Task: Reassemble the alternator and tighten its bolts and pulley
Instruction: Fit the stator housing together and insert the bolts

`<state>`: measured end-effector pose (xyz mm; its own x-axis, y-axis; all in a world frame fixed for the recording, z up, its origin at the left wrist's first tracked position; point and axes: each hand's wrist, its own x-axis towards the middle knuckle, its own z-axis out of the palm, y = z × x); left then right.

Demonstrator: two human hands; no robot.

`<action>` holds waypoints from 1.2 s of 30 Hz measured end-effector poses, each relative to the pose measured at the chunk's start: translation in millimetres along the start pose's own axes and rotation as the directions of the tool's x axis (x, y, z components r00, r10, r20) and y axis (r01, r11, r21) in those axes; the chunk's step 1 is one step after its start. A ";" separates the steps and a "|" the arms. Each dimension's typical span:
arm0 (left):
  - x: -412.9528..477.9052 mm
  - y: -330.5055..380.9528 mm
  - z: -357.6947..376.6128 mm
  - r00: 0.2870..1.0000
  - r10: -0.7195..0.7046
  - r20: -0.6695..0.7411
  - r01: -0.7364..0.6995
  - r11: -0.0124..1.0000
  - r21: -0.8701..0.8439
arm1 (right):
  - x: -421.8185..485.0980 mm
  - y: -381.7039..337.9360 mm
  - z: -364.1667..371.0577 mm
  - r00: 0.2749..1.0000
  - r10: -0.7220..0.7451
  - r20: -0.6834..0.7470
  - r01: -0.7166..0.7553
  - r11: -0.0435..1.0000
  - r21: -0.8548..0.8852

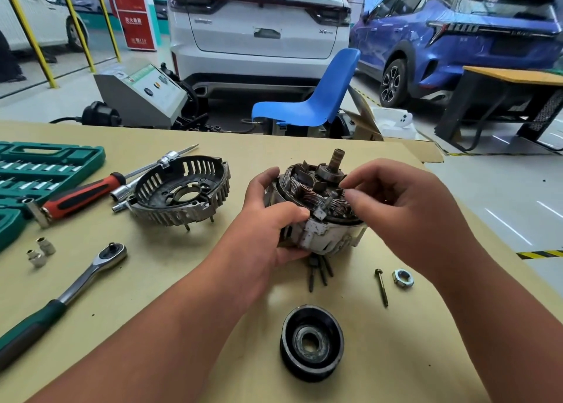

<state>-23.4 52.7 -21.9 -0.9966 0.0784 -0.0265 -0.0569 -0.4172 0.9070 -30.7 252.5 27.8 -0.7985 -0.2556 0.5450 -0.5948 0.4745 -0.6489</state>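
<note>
The alternator body (323, 232) stands on the cardboard-covered table, its copper windings and rotor shaft (336, 159) pointing up. My left hand (271, 220) grips its left side, thumb on the rim. My right hand (405, 207) reaches over the right side, fingertips curled onto the windings. The slotted end cover (182, 192) lies apart to the left. In front lie the black pulley (312, 341), a long bolt (381, 287), a hex nut (402, 277) and several bolts (320, 270) under the body.
A ratchet wrench (76, 287) lies at the left front, with small sockets (41, 252), a red-handled screwdriver (79, 197) and a green socket case (33, 174) beyond it. A blue chair (320, 98), a grey machine (143, 98) and parked cars stand behind the table.
</note>
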 end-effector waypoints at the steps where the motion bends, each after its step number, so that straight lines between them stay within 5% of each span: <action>1: -0.3 0.3 0.1 1.000 0.001 -0.002 -0.001 1.000 0.001 | -1.3 -1.4 2.5 1.000 -0.015 0.012 0.015 1.000 -0.014; 21: -0.6 -0.6 -0.4 1.000 0.017 -0.004 -0.017 0.999 0.036 | -2.5 0.0 8.6 0.989 -0.106 0.103 0.115 0.990 -0.087; 36: 0.2 -1.4 -0.9 1.000 0.020 0.011 -0.020 0.999 0.040 | -3.2 -2.2 15.1 0.996 0.046 0.079 -0.049 0.998 0.027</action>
<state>-23.6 52.5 -23.6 -0.9968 0.0798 -0.0043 -0.0346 -0.3820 0.9235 -28.2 239.5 19.4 -0.8301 -0.2993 0.4706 -0.5576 0.4631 -0.6889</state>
